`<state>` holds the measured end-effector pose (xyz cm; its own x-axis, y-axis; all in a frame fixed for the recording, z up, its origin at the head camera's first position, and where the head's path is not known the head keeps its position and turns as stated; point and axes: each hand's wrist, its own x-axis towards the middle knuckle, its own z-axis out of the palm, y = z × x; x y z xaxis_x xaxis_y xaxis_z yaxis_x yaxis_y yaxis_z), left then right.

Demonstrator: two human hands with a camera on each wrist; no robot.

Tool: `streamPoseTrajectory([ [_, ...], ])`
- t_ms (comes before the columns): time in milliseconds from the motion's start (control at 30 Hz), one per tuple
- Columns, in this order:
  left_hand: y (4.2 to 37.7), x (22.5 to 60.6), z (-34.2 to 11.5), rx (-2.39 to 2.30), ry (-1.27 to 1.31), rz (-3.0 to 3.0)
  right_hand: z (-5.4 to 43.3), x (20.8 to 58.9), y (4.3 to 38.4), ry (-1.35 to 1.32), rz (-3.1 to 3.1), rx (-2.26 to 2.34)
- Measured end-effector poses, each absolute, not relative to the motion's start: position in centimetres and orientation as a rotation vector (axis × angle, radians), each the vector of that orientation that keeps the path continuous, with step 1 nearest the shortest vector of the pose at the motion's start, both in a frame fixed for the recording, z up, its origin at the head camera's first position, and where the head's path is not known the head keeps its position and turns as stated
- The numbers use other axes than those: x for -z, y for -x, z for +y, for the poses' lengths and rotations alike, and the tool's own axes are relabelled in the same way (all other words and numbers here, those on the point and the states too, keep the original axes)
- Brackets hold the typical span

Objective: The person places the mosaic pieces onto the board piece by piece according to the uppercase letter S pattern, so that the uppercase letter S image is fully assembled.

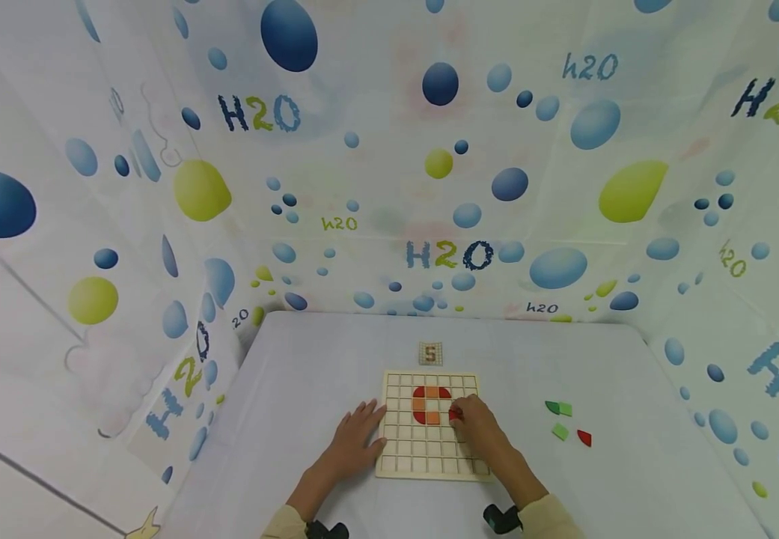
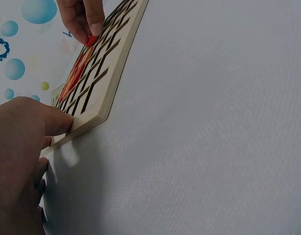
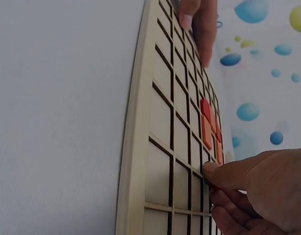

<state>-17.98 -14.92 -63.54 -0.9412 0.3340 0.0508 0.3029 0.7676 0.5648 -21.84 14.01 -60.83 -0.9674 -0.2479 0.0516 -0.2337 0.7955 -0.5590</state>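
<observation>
A wooden grid board [image 1: 402, 449] lies flat, with red and orange tiles [image 1: 419, 404] set in its upper middle cells. My left hand [image 1: 354, 438] rests at the board's left edge, its thumb on the rim in the left wrist view. Over the right part of the grid, my right hand [image 1: 478, 425] pinches a small red tile [image 2: 91, 40] between thumb and fingers, beside the orange tile [image 1: 432, 418] of the bottom row. That red tile is mostly hidden by the fingers in the right wrist view.
Right of the board lie loose pieces: a dark green tile [image 1: 552, 407], light green tiles [image 1: 560, 431] and a red quarter-round tile [image 1: 584, 438]. Behind the board sits a small pattern card [image 1: 431, 353]. A patterned curtain [image 1: 376, 180] surrounds the white table [image 1: 308, 359].
</observation>
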Motion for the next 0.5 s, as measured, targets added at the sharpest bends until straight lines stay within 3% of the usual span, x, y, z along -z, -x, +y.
streamPoseTrajectory([
  [500, 18.3, 63.3, -15.0, -0.878, -0.489, 2.872, 12.6, 60.4, 21.2, 0.518, 2.966, 0.855],
])
